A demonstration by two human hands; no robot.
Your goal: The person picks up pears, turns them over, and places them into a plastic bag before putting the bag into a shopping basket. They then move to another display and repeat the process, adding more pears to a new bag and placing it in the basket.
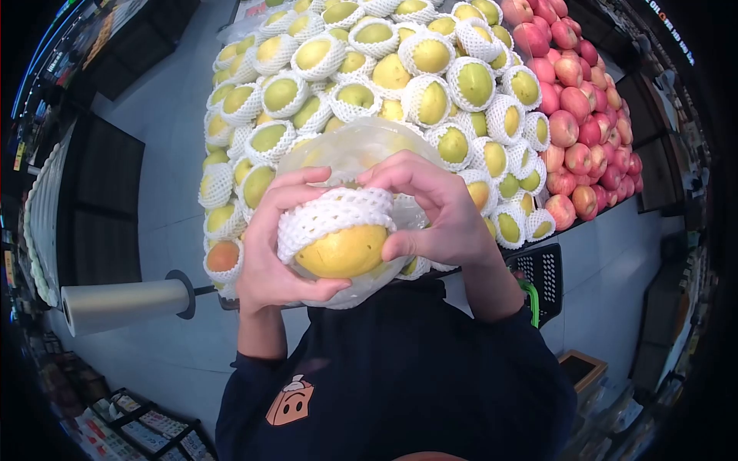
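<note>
A yellow pear (344, 252) in a white foam net (336, 216) is held up in front of my chest. My left hand (265, 246) wraps round its left side, thumb below and fingers over the top. On the other side my right hand (442, 211) grips the pear and its net, with the thumb at the lower right and the fingertips curled at the top edge. A clear plastic bag (350, 146) spreads behind and below the fruit; how my fingers hold it is partly hidden.
Beyond my hands rises a pile of netted pears (374, 32), with red apples (575, 104) at the right. A plastic bag roll (127, 306) sticks out at the left. A black basket (547, 280) with a green handle (530, 300) is at the right.
</note>
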